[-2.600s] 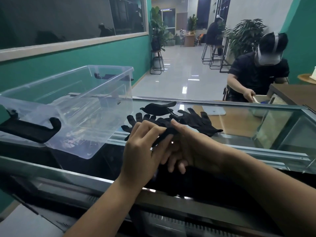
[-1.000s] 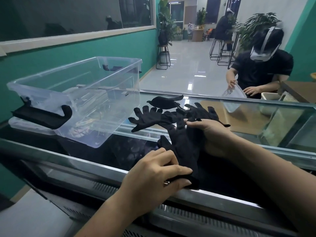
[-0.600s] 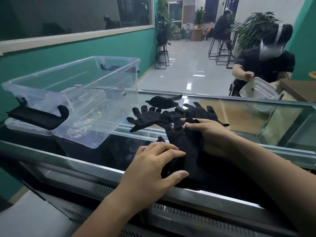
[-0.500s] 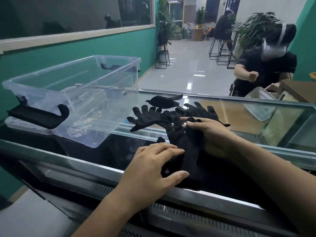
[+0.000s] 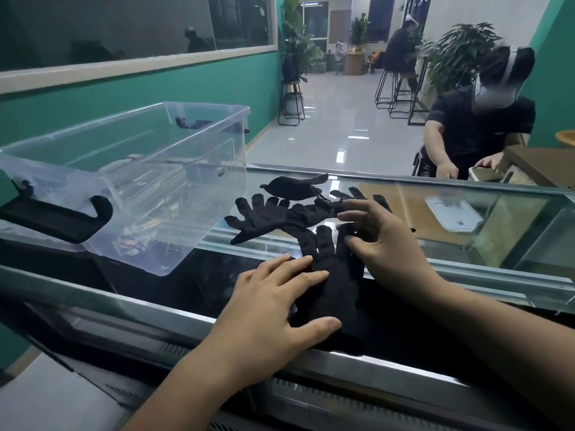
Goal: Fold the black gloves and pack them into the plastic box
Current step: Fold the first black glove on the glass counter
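Note:
One black glove (image 5: 334,275) lies flat on the glass counter (image 5: 466,244), fingers pointing away from me. My left hand (image 5: 277,309) presses flat on its cuff end, fingers spread. My right hand (image 5: 382,241) rests at the glove's fingers with its own fingers apart, thumb touching the fabric. Behind them lies a heap of several more black gloves (image 5: 273,213), and a folded one (image 5: 292,186) sits farthest back. The clear plastic box (image 5: 174,197) with black latch handles stands to the left, nothing visible inside.
The counter's metal front edge (image 5: 357,362) runs just below my hands. Across the counter a person in a black shirt (image 5: 476,129) sits handling something at a wooden table (image 5: 547,163). Stools and plants stand far behind on the tiled floor.
A glove was pulled from the heap toward me and laid flat. My left hand went from gripping its cuff to pressing flat on it. My right hand's fingers lifted and spread.

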Demonstrator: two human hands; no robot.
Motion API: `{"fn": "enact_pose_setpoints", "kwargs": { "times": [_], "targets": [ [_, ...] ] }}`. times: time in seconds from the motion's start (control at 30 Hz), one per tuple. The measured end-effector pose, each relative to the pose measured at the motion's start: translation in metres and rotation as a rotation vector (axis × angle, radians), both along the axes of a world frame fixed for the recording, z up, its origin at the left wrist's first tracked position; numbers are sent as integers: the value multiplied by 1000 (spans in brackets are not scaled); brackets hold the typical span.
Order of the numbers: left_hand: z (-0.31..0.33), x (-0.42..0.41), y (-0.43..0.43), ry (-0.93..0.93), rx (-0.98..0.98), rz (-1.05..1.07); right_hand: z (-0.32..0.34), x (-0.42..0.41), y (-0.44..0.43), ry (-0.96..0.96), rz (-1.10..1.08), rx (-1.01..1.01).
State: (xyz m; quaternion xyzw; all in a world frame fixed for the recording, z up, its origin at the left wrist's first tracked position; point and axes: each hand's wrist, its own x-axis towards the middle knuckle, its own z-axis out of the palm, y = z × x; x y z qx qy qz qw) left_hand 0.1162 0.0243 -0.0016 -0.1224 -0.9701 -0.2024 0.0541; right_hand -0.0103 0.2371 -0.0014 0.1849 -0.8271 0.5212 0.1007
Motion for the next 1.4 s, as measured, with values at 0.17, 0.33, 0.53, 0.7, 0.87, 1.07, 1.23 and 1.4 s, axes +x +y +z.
{"fn": "enact_pose_setpoints", "kwargs": {
  "times": [0.17, 0.33, 0.53, 0.7, 0.87, 1.07, 1.23, 1.4],
  "targets": [
    [-1, 1, 3, -10, -61, 1, 0, -5, 2, 31, -29, 52],
    [1, 1, 7, -30, -69, 12, 0, -11, 6, 11, 9, 25],
    [0, 1, 7, -46, -74, 21, 1, -9, 18, 125, 33, 133],
    [4, 1, 7, -83, -71, 43, -1, -1, 32, 287, 51, 301],
    [12, -1, 5, -114, -18, 28, -7, 1, 36, 289, 28, 376],
    [8, -19, -11, 90, 41, 2, -7, 5, 34, 361, 96, 400],
    [-4, -22, -14, 456, 133, -57, 3, 21, 31, 463, 226, 367],
    [-3, -8, -14, 389, 175, -303, 12, 54, 34, 459, 508, 480]
  ]
}}
